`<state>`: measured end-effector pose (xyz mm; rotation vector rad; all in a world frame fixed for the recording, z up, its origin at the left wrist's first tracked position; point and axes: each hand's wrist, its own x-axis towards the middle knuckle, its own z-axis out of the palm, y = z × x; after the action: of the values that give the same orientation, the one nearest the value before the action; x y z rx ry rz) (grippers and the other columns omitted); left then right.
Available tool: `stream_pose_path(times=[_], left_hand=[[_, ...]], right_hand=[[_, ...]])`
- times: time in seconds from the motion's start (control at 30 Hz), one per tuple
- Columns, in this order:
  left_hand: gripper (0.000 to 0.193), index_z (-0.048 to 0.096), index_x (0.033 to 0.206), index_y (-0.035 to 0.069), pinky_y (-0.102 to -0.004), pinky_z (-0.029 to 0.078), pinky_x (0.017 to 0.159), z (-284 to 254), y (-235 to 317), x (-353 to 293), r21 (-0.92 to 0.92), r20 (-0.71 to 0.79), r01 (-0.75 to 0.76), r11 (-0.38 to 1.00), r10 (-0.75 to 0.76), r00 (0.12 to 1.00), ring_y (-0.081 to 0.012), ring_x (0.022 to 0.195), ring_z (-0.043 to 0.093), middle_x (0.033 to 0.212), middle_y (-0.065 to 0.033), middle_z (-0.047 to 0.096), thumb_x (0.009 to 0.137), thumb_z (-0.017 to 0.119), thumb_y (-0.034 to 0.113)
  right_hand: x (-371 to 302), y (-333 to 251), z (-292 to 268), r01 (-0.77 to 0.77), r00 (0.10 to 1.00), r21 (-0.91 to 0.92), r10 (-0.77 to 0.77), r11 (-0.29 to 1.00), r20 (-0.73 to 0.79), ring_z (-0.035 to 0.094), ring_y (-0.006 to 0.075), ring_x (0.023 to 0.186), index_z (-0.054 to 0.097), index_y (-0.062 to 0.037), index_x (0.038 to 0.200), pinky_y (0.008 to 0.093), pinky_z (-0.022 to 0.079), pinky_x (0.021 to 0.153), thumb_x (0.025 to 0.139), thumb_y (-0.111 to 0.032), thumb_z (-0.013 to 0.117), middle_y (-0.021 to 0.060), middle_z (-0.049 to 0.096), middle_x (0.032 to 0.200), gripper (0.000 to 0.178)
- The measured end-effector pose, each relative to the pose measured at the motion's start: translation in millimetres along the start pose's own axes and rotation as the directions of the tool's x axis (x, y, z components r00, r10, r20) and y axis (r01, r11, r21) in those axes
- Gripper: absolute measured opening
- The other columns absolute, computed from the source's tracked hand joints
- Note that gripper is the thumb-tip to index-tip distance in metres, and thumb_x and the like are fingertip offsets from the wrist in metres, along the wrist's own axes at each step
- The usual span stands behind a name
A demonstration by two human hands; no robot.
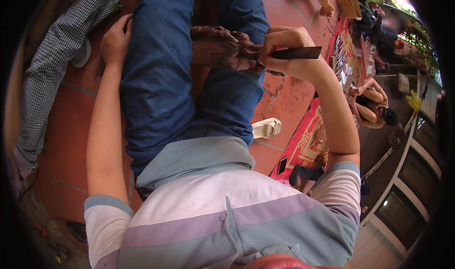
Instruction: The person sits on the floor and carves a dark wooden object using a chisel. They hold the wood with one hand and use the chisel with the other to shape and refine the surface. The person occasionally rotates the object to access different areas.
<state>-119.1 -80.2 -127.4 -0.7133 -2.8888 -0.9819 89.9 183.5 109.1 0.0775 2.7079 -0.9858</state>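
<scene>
My right hand (289,51) is closed round a dark, flat, bar-like tool (303,53). Its broad, slant-cut end sticks out to the right of my fist. On the other side, my fingers are up against a reddish-brown carved wooden piece (215,48) lying across between my knees. The carving's left part goes out of sight behind my left leg (159,65). My left hand (115,43) is beside the outer side of that leg, its fingers mostly hidden behind the trousers, so what they touch cannot be seen.
A person's checked-clothed leg (61,55) is close on my left, near a pale round object (81,54). A light shoe (267,128) is on the red tiled floor (279,98). To the right lie a red patterned mat (305,136) and many tools (339,55); other people (374,103) sit beyond.
</scene>
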Motion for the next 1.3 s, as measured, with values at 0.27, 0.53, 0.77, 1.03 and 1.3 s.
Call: stream_pose_path(times=[0.27, 0.53, 0.77, 1.03, 1.3], left_hand=[[0.023, 0.068, 0.11, 0.024, -0.0398, 0.054, 0.071, -3, 9, 0, -0.01, 0.002, -0.007, 1.0, 0.007, 1.0, -0.0299, 0.087, 0.067, 0.101, -0.0048, 0.069, 0.093, 0.056, 0.033], [0.024, 0.068, 0.11, 0.024, -0.041, 0.054, 0.071, -2, 5, 1, -0.001, -0.005, -0.014, 1.0, 0.014, 1.0, -0.0305, 0.087, 0.066, 0.101, -0.0035, 0.069, 0.093, 0.055, 0.035], [0.023, 0.067, 0.11, 0.026, -0.0417, 0.054, 0.072, -3, 8, 1, -0.004, 0.012, 0.013, 1.0, -0.013, 1.0, -0.0308, 0.088, 0.066, 0.101, -0.0034, 0.069, 0.093, 0.054, 0.036], [0.024, 0.067, 0.11, 0.026, -0.0415, 0.054, 0.071, -2, 7, 2, -0.003, 0.02, 0.002, 1.0, -0.002, 1.0, -0.0306, 0.087, 0.066, 0.101, -0.0032, 0.069, 0.093, 0.053, 0.037], [0.024, 0.067, 0.11, 0.025, -0.0415, 0.054, 0.071, -4, 7, 0, -0.012, 0.016, 0.026, 1.0, -0.026, 1.0, -0.0308, 0.087, 0.066, 0.101, -0.0035, 0.069, 0.093, 0.054, 0.037]], right_hand=[[5, -12, -17, -0.1, 0.992, -0.043, 0.103, 0.994, 0.066, 0.058, 0.0173, 0.062, 0.061, 0.0003, 0.066, 0.0294, 0.044, 0.058, 0.068, -0.003, 0.07, 0.0063, 0.059, 0.068, 0.01], [-6, -20, -20, -0.133, 0.98, -0.068, 0.141, 0.989, 0.139, 0.061, 0.0143, 0.057, 0.062, 0.0014, 0.072, 0.0267, 0.051, 0.049, 0.076, -0.007, 0.069, 0.0061, 0.059, 0.075, 0.012], [-10, -13, -35, -0.123, 0.968, 0.057, 0.107, 0.991, 0.229, 0.064, 0.0168, 0.063, 0.064, 0.0021, 0.08, 0.0287, 0.053, 0.052, 0.077, -0.007, 0.065, 0.0081, 0.062, 0.08, 0.01], [-2, -12, -15, -0.206, 0.978, 0.061, 0.204, 0.977, 0.041, 0.06, 0.0181, 0.066, 0.061, -0.0001, 0.073, 0.0313, 0.048, 0.061, 0.072, -0.007, 0.067, 0.0083, 0.061, 0.07, 0.009], [-1, -23, -27, -0.277, 0.941, 0.011, 0.269, 0.961, 0.207, 0.065, 0.0159, 0.069, 0.057, 0.0017, 0.074, 0.0293, 0.052, 0.062, 0.078, -0.002, 0.066, 0.0085, 0.065, 0.079, 0.01]])
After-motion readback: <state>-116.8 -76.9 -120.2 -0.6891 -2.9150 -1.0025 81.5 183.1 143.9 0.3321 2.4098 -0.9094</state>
